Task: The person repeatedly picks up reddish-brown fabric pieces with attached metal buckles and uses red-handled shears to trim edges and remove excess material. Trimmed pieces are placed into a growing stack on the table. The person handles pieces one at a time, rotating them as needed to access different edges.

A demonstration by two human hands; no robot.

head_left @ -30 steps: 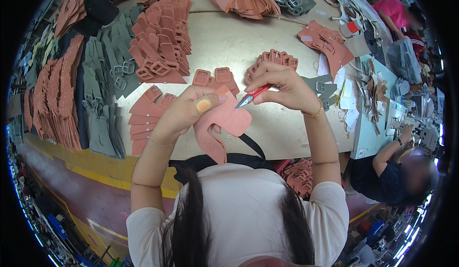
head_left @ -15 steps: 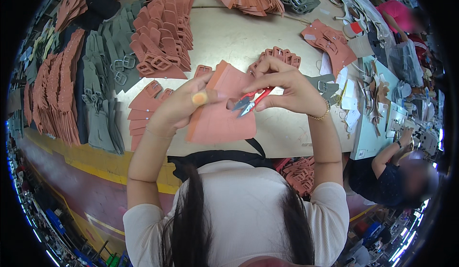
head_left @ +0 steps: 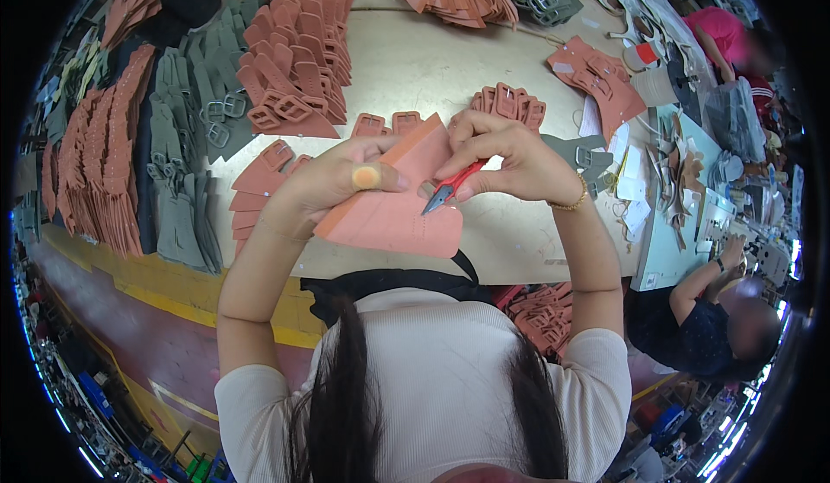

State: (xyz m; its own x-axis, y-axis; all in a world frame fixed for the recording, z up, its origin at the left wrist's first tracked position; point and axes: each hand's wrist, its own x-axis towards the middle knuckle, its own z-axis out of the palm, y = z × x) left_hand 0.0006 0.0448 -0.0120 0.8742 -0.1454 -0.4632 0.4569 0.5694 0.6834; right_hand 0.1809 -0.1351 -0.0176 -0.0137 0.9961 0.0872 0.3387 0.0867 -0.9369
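Above the table point(head_left: 398, 59), right fingers point(head_left: 471, 149) grip snips point(head_left: 443, 194) over a salmon panel point(head_left: 389, 219).

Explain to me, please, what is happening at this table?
A person holds a pink piece in the left hand and red-handled snips in the right hand. The blade tips are at the piece; whether they touch it, I cannot tell. On the table, pink straps with buckles lie ahead to the left, with green straps further left.
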